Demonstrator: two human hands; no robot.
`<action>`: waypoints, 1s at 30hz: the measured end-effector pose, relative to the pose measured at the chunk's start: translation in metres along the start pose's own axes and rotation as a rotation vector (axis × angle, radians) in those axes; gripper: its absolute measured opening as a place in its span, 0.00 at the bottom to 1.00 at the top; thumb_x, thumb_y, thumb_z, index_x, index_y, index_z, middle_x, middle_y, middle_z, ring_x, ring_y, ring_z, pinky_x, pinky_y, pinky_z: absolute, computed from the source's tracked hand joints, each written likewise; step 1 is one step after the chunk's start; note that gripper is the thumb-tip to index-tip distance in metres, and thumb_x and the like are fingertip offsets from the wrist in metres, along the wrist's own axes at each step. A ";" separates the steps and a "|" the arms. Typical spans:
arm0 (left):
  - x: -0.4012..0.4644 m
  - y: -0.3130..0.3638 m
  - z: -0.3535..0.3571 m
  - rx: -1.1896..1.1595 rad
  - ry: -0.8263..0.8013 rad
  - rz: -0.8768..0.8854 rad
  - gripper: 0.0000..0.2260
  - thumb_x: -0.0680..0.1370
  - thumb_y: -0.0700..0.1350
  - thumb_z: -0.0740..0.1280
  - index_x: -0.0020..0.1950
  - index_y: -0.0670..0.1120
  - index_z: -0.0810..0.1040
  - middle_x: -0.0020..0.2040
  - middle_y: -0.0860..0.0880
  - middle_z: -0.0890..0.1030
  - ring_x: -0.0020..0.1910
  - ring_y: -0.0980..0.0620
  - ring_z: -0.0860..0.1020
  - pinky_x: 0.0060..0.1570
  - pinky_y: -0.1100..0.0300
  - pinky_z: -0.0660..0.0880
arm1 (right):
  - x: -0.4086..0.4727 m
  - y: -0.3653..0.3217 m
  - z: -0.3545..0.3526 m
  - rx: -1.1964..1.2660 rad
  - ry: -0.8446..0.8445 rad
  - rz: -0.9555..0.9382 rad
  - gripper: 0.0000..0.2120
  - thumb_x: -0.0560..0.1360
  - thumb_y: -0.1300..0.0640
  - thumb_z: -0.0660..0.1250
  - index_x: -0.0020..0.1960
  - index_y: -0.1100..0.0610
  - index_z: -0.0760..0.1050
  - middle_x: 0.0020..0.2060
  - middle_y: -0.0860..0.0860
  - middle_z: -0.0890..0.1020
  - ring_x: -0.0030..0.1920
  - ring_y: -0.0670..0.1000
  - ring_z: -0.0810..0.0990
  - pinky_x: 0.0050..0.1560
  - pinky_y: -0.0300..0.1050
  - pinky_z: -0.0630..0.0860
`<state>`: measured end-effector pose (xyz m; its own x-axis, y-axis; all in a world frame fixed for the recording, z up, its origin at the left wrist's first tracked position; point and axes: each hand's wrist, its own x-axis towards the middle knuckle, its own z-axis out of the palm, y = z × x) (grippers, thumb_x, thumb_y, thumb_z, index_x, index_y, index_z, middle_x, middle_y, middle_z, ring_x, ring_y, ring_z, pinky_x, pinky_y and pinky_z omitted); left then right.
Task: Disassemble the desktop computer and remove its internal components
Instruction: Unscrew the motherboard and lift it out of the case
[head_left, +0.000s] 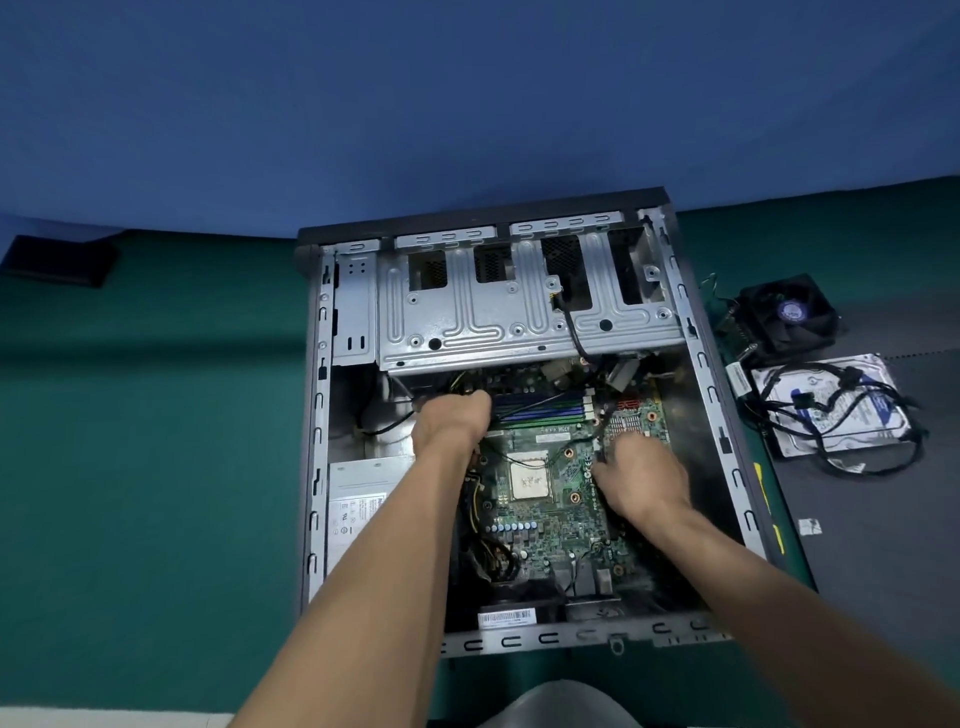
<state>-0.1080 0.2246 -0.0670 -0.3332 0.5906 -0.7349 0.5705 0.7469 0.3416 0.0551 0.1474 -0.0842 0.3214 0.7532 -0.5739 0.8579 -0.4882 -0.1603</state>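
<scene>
Left hand is knuckles-up and curled down at the motherboard's far-left edge, right by the RAM sticks, but I honestly can't tell what it's got hold of, if anything, since the fingers are tucked under. Right hand is the same story: curled onto the board's right side next to a thin black cable, grip hidden.

The computer case lies open on its side in the middle of the desk, with the cooler fan and hard drive already out near the right edge.

What could go wrong, biggest first:
- yanking the board while screws or the power supply wiring are attached (bent board, torn connectors)
- a wrist brushing the bare CPU, sitting uncovered between both arms
- snagging that thin cable on the way out

Hard to make out: everything under the drive cage is in shadow, and the dark object in the far-left corner is anyone's guess.
</scene>
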 end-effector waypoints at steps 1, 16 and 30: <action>0.001 0.000 0.001 0.032 0.020 0.021 0.11 0.73 0.48 0.58 0.34 0.44 0.72 0.34 0.48 0.76 0.34 0.49 0.76 0.34 0.60 0.74 | 0.000 -0.001 0.000 0.026 0.023 -0.002 0.18 0.77 0.56 0.66 0.30 0.53 0.66 0.26 0.45 0.72 0.26 0.42 0.69 0.24 0.34 0.58; -0.007 -0.005 0.011 0.530 0.081 0.252 0.16 0.80 0.48 0.55 0.56 0.38 0.75 0.54 0.43 0.79 0.51 0.43 0.78 0.43 0.57 0.68 | -0.010 0.001 -0.001 -0.190 -0.092 -0.062 0.09 0.79 0.53 0.62 0.46 0.56 0.76 0.36 0.47 0.79 0.35 0.47 0.77 0.32 0.38 0.68; -0.025 -0.021 0.022 0.808 0.158 0.367 0.15 0.78 0.46 0.60 0.61 0.41 0.66 0.58 0.41 0.75 0.54 0.44 0.77 0.42 0.56 0.69 | -0.015 -0.004 -0.004 -0.041 0.008 -0.116 0.13 0.79 0.54 0.62 0.36 0.53 0.66 0.30 0.51 0.73 0.26 0.43 0.70 0.22 0.32 0.61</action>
<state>-0.0950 0.1877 -0.0689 -0.0917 0.8293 -0.5513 0.9951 0.0963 -0.0207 0.0482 0.1400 -0.0713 0.2220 0.8071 -0.5471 0.9052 -0.3791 -0.1920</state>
